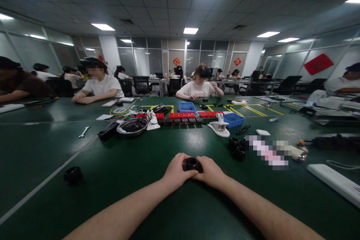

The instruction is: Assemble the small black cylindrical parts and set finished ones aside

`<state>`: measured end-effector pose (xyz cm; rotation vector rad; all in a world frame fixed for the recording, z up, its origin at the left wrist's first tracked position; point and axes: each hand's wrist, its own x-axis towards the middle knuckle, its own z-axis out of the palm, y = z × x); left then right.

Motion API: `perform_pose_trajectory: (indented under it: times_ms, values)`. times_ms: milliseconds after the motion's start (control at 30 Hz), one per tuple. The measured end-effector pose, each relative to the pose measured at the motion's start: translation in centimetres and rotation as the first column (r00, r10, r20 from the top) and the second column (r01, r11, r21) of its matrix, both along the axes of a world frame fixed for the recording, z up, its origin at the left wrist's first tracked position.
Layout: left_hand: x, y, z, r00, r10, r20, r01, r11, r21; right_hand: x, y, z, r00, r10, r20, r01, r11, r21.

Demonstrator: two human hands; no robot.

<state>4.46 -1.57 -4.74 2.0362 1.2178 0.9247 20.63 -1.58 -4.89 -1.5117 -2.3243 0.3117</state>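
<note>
Between my two hands, low over the green table point(140, 172), is a round black plastic part point(192, 162) with a ring-shaped opening facing up. My left hand point(177, 168) wraps its left side, the thumb across the front. On the other side my right hand point(210, 171) grips it, and the thumbs nearly meet. The fingertips behind the part are hidden. Similar black round parts point(239, 152) stand in a cluster to the right of my hands. Another black round part point(73, 175) sits alone at the left.
Beyond my hands lie a metal bowl point(132, 127), red socket strips point(182, 115), a white clip base point(219, 125) and blue trays point(234, 120). A wrench point(84, 132) is at the left, a white power strip point(334, 183) at the right. Co-workers sit across the table.
</note>
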Motion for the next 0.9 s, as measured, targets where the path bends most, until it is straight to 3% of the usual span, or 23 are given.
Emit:
perform_pose_trajectory:
  times_ms: [133, 233, 333, 433, 600, 900]
  values:
    - [0.0, 0.1, -0.3, 1.000, 0.003, 0.011, -0.003, 1.000, 0.030, -0.7, -0.6, 0.3, 0.988, -0.069, 0.138, 0.060, 0.996, 0.068]
    - [-0.2, 0.3, -0.1, 0.999, -0.043, 0.011, 0.043, 0.999, 0.025, -0.6, -0.5, 0.3, 0.994, -0.073, 0.084, 0.066, 0.995, 0.081]
    - [-0.4, 0.4, 0.3, 0.995, -0.097, -0.002, 0.097, 0.995, 0.012, 0.0, -0.1, 0.2, 0.988, 0.087, -0.125, -0.082, 0.996, 0.040]
    - [-0.6, 0.5, 0.6, 0.991, -0.137, -0.009, 0.137, 0.991, 0.011, 0.7, 0.5, 0.2, 0.920, 0.244, -0.306, -0.271, 0.961, -0.049]
    - [-0.7, 0.5, 0.6, 0.987, -0.163, -0.012, 0.163, 0.987, 0.010, 1.4, 1.1, 0.4, 0.860, 0.276, -0.428, -0.390, 0.898, -0.204]
    - [-0.9, 0.3, 0.8, 0.983, -0.180, -0.015, 0.180, 0.984, 0.005, 1.7, 1.0, 1.1, 0.796, 0.287, -0.533, -0.481, 0.834, -0.270]
